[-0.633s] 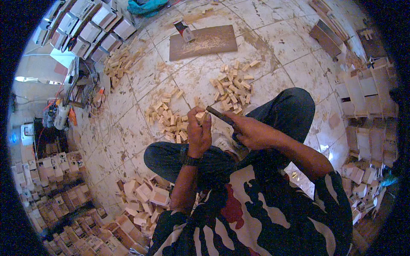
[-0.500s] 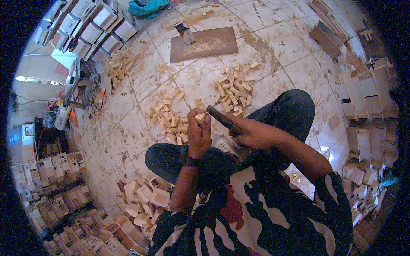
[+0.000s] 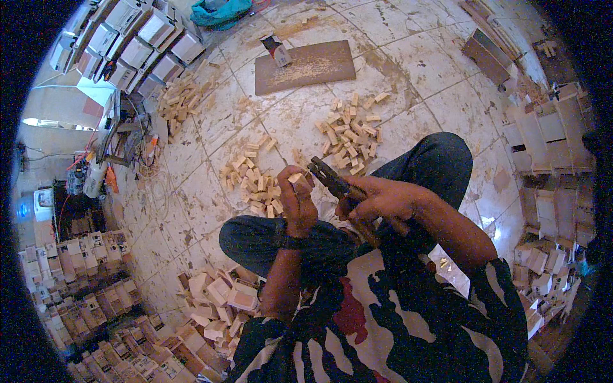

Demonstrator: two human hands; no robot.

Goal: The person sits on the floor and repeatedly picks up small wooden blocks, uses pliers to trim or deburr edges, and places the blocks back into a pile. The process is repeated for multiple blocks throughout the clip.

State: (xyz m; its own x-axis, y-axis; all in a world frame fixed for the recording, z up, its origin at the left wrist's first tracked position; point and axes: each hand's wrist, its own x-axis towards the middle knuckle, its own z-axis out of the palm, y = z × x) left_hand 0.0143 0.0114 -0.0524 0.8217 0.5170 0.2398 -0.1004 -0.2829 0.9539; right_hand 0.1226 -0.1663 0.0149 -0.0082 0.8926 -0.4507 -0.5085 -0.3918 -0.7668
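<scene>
Over my crossed legs, my left hand (image 3: 299, 210) is closed around a small pale wooden block (image 3: 297, 179), whose end shows at the fingertips. My right hand (image 3: 386, 201) grips a pair of dark metal pliers (image 3: 327, 175). Their jaws point up and left and sit just beside the block, with a small gap visible between them. My fingers hide part of the handles. On the floor beyond my hands lie two loose heaps of similar blocks, a left heap (image 3: 252, 180) and a right heap (image 3: 350, 134).
A brown board (image 3: 325, 64) strewn with small bits bears a white, black and red container (image 3: 276, 51). More wooden pieces (image 3: 181, 96) lie far left. Stacked wooden boxes (image 3: 83, 262) line the left, others (image 3: 546, 140) the right. Wooden parts (image 3: 223, 297) are piled by my left elbow.
The pliers have turned in my right hand, so both jaws and a handle now show. My left hand has tilted slightly, and the block's end faces up more.
</scene>
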